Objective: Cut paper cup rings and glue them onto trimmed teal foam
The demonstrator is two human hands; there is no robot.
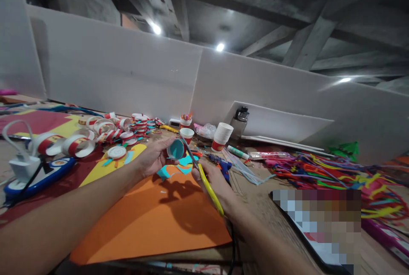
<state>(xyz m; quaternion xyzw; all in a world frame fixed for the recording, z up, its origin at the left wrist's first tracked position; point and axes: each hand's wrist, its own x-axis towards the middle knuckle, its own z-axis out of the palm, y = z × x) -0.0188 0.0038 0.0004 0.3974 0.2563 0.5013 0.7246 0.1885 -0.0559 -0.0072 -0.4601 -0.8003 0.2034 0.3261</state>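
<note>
My left hand is closed around the edge of a small round paper cup piece, its teal inside facing me. In my right hand is a pair of scissors with yellow handles; the blades point up and away, right beside the cup piece. I cannot tell whether they touch it. Below both hands lies a large orange sheet, with teal paper scraps at its far edge. A blue glue gun sits just beyond my right hand, partly hidden.
Red-and-white paper rings and a blue-and-white power strip are at left. Stacked paper cups, a dark-capped bottle and a glue stick stand or lie behind. Colourful pipe cleaners and a blurred-out tablet lie right.
</note>
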